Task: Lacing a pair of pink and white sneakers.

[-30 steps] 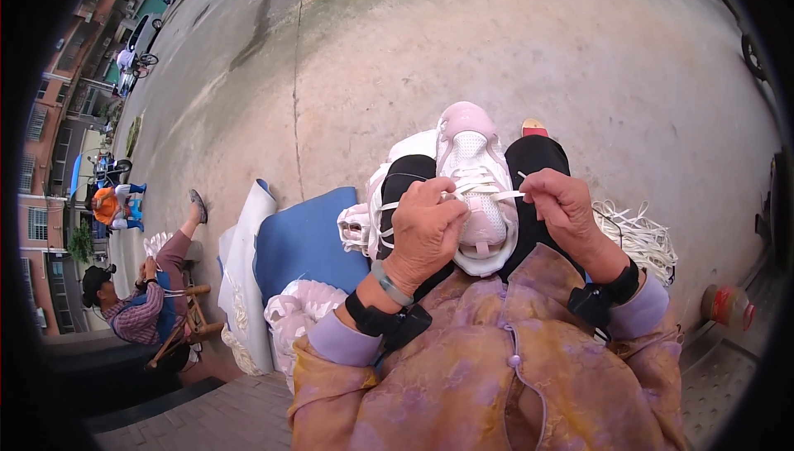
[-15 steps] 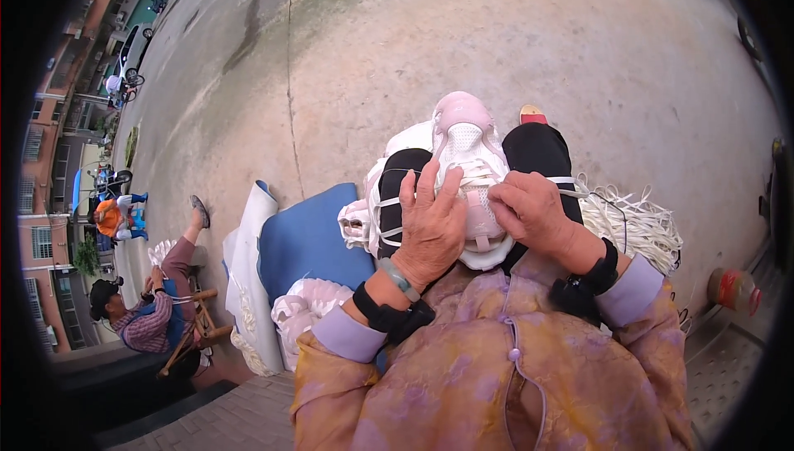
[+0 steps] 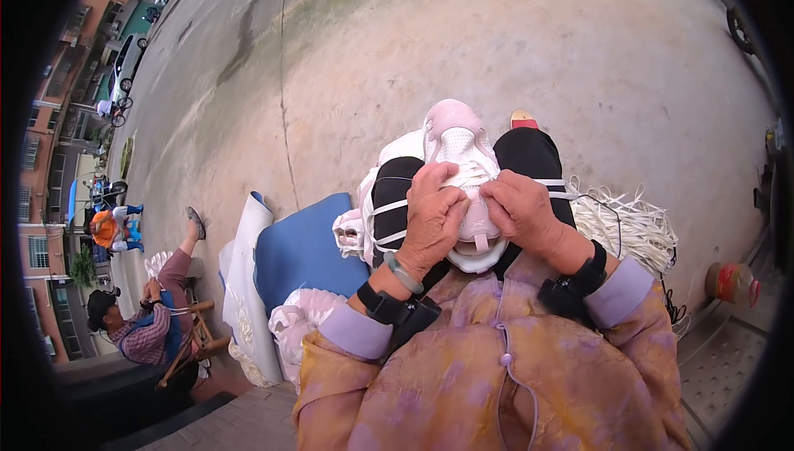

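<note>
The shoe is pale pink with white laces. The top is purple with orange-yellow patches, and the trousers are black. At nine o'clock from the shoe lies a blue bag.

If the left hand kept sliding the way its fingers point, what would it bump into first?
Probably the right hand: the left hand lies on the pale shoe, fingers aimed up and right across the laces, nearly meeting it. Depth is unclear.

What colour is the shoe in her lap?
The shoe is pale pink and white, seen in the head view.
</note>
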### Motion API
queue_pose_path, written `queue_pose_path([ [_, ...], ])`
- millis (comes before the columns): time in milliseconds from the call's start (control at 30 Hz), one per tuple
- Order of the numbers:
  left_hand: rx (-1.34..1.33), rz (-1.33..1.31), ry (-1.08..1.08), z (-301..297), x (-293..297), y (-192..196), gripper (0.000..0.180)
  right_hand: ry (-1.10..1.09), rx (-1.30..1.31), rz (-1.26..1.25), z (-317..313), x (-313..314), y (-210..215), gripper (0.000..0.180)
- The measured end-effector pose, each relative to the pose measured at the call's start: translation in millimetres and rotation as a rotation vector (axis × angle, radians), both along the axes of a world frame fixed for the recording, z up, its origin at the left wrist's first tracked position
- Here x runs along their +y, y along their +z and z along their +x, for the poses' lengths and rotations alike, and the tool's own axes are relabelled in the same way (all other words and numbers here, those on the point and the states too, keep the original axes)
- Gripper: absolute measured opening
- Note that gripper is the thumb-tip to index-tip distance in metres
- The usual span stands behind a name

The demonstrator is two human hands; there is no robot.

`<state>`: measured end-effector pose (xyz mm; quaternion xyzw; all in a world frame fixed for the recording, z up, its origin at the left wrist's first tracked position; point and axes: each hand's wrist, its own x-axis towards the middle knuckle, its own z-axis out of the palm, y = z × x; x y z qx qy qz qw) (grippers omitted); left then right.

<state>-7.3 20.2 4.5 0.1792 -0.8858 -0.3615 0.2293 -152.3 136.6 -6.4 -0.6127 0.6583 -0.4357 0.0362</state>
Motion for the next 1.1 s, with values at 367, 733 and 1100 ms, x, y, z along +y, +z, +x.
queue_pose_path([
  [367,-0.046,-0.048,-0.092,11,0,11,0.015,-0.011,0.029,0.043,3,3,5,0.017],
  [733,-0.028,-0.175,0.152,-2,22,-2,0.008,-0.045,-0.002,0.082,14,0,4,0.014],
  [1100,-0.042,-0.171,0.096,2,12,6,0.011,-0.092,0.167,0.231,18,-4,8,0.009],
])
